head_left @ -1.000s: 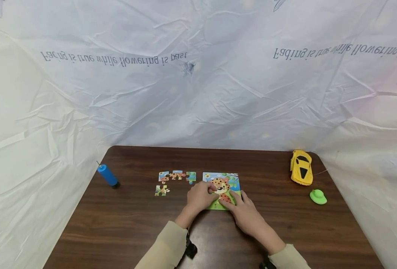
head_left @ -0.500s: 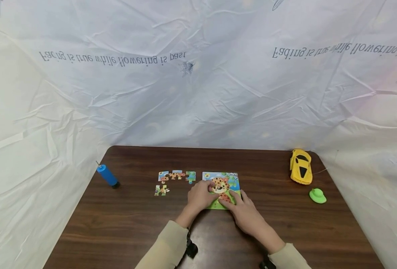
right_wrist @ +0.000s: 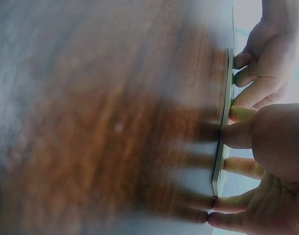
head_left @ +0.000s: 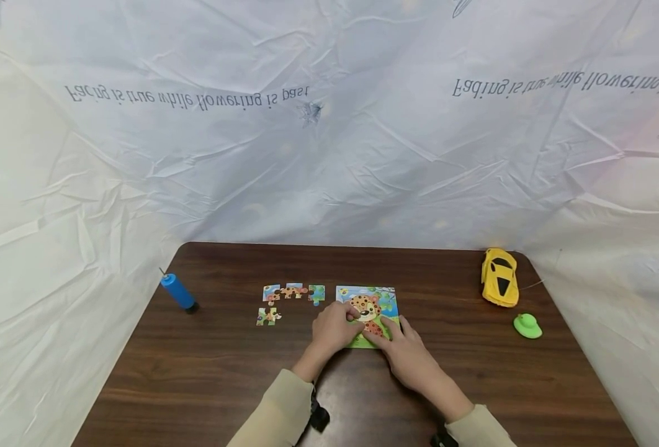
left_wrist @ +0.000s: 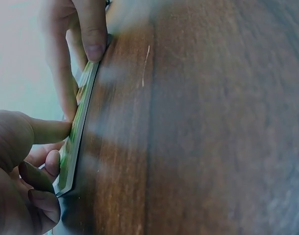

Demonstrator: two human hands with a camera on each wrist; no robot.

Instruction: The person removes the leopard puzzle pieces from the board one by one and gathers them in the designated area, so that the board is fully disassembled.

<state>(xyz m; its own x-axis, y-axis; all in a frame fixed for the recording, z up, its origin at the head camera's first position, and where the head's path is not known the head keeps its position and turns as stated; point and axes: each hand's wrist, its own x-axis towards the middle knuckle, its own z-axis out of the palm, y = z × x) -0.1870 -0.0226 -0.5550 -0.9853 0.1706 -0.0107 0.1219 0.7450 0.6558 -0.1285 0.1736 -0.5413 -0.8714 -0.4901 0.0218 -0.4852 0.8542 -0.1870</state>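
Note:
A leopard jigsaw puzzle (head_left: 386, 299) lies flat on the brown table in the head view. My left hand (head_left: 329, 326) bends over its left half, thumb touching the surface and fingers curled; whether they pinch a piece I cannot tell. My right hand (head_left: 410, 360) rests on the lower right part with fairly straight fingers spread. In the left wrist view the left thumb (left_wrist: 51, 130) meets the top of the puzzle's thin board (left_wrist: 80, 129). The right wrist view shows the right thumb (right_wrist: 236, 134) at the board's near edge (right_wrist: 221, 152), other fingers reaching over and past it.
Several loose jigsaw pieces (head_left: 293, 290) lie left of the puzzle. A blue cylinder (head_left: 177, 290) with a dark end is at the table's far left. At the right are a yellow toy car (head_left: 499, 279) and a small green hat-shaped thing (head_left: 527, 326). White sheeting (head_left: 329, 161) surrounds the table.
The left hand and its sleeve have shifted very slightly to the right over the puzzle. The right hand, the puzzle and the loose pieces stay where they were.

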